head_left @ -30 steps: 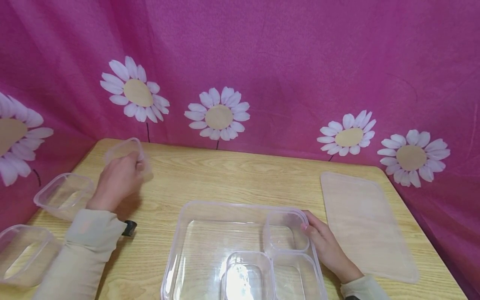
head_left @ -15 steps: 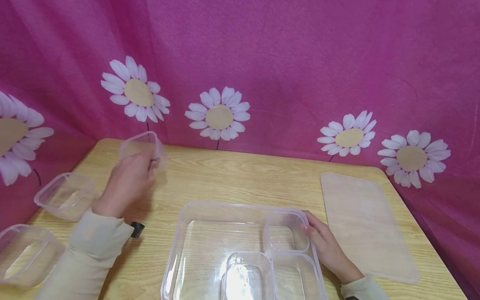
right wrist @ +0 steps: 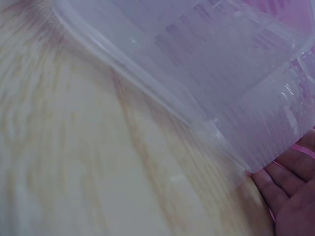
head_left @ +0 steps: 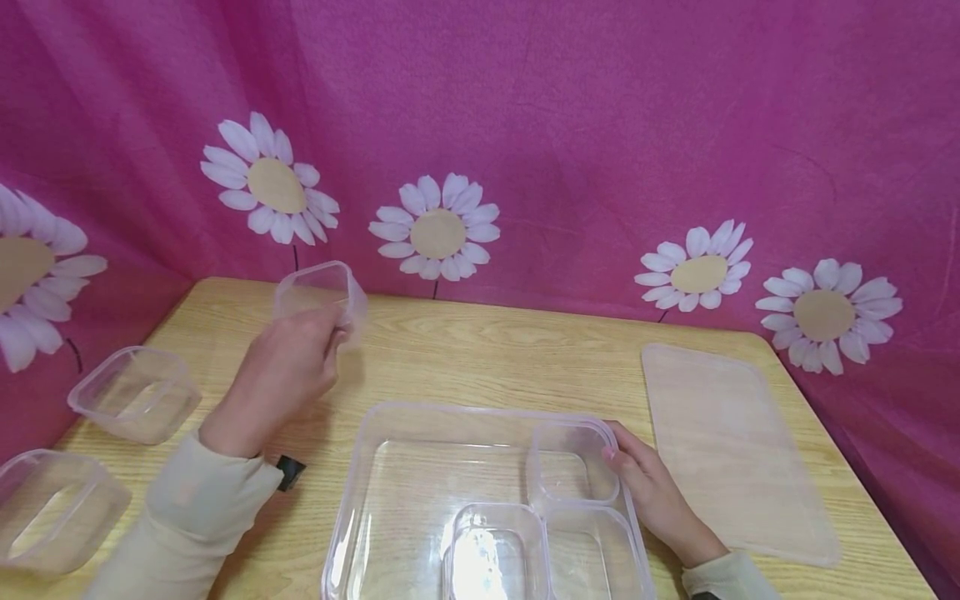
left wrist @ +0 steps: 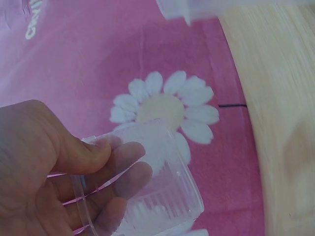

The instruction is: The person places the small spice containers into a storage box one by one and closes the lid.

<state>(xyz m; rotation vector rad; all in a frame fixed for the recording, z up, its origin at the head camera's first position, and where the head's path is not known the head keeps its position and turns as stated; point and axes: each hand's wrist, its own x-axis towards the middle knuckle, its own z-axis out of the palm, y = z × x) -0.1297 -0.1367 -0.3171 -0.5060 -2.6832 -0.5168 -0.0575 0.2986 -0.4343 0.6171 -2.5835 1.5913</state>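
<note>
My left hand [head_left: 288, 367] pinches the near wall of a small clear plastic container [head_left: 318, 287] above the back left of the table. In the left wrist view, the thumb and fingers [left wrist: 133, 179] show on either side of that container's wall. At the front middle sits a large clear plastic box [head_left: 450, 408] with several small containers inside, among them one in its back right corner [head_left: 573, 462]. My right hand [head_left: 660, 496] holds this box at its right side, thumb over the rim. In the right wrist view, its fingers [right wrist: 283, 179] lie along the outer wall.
Two more small clear containers stand at the left, one farther back [head_left: 135, 396] and one nearer [head_left: 56, 512]. A flat translucent lid [head_left: 738, 458] lies on the wooden table [head_left: 487, 350] at the right. A pink curtain [head_left: 555, 125] with daisies hangs behind.
My left hand has moved to the right, carrying the small container along the back of the table. The right hand and the large box have stayed in place.
</note>
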